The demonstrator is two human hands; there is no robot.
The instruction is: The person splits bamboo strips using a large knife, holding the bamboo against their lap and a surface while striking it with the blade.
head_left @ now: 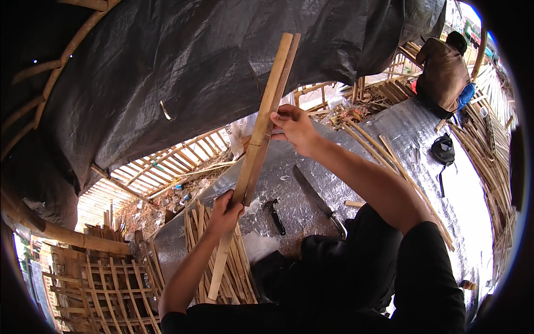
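Observation:
Both of my hands grip long split bamboo strips, held up slantwise in front of me with their far ends against the dark tarp behind. My left hand is closed around them near their lower part. Higher up, my right hand holds them between thumb and fingers. On the silver mat below lies a large machete with a dark blade. A small knife with a curved dark head rests to its left. By my left forearm, a bundle of thin bamboo strips spreads over the mat.
A black plastic tarp hangs across the far side. The silver foil mat carries loose bamboo sticks and a black bag. Another person sits at far right beside stacked bamboo. Woven bamboo lattice stands at near left.

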